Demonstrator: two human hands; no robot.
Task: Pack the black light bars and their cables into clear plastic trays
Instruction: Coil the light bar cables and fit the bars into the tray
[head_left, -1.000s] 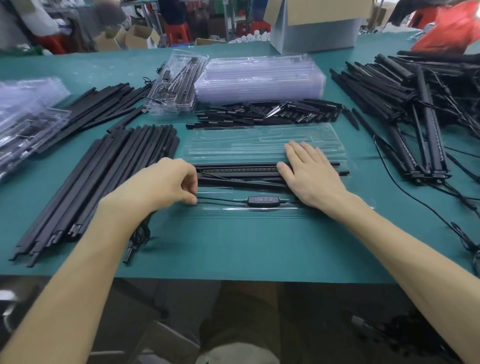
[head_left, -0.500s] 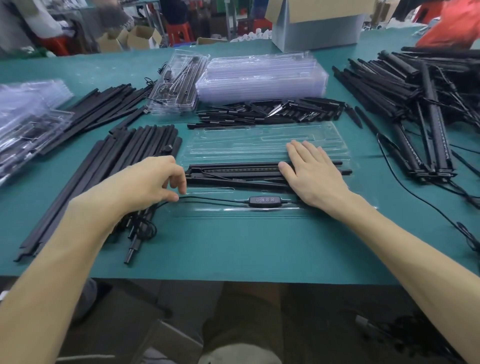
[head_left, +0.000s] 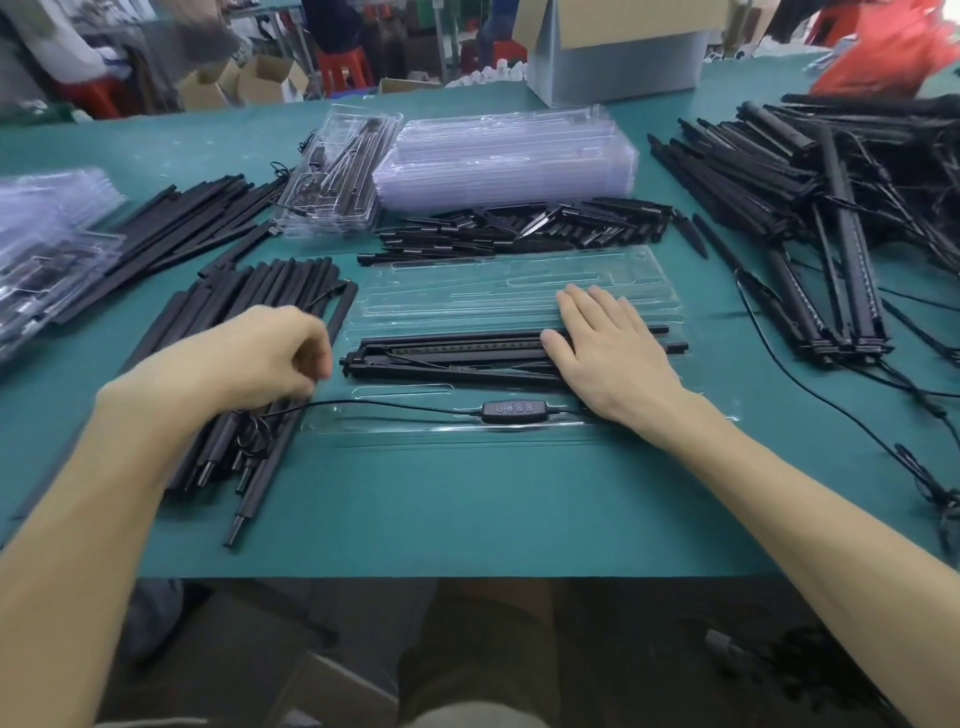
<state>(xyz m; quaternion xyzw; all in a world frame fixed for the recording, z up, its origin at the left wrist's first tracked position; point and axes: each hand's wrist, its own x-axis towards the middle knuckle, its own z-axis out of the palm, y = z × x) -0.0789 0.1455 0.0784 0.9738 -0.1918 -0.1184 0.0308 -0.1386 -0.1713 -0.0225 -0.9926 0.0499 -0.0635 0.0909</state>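
Right hand (head_left: 608, 353) flat, fingers straight, together, pressing light bars (head_left: 452, 356) into clear tray (head_left: 519, 291) mid-table. Left hand (head_left: 249, 364) fingers curled, probably pinching cable (head_left: 405, 408); knuckles hide contact. Bars stiff, light: I'd press along length. Cable limp, springy: I'd take it near controller (head_left: 511, 409). I count two bars, one cable, one controller.
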